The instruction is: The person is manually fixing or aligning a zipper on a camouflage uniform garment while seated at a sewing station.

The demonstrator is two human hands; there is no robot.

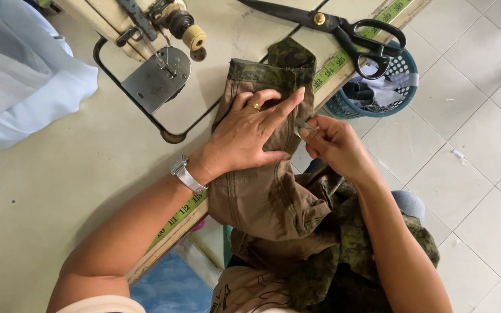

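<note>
A camouflage garment turned inside out, brown lining up (268, 191), lies over the table's edge and down into my lap. My left hand (250, 132), with a gold ring and a silver wristwatch, presses flat on the folded hem near the green camouflage cuff (273, 66). My right hand (333, 145) pinches a small thin metal tool (304, 123) at the fabric's edge, right beside my left fingertips. What kind of tool it is cannot be told.
A sewing machine (158, 35) with its metal plate stands at the back of the cream table (59, 168). Large black scissors (343, 29) lie on the table by a yellow-green tape measure (334, 61). A teal basket of scraps (378, 87) sits on the tiled floor. Pale blue cloth (13, 81) is at left.
</note>
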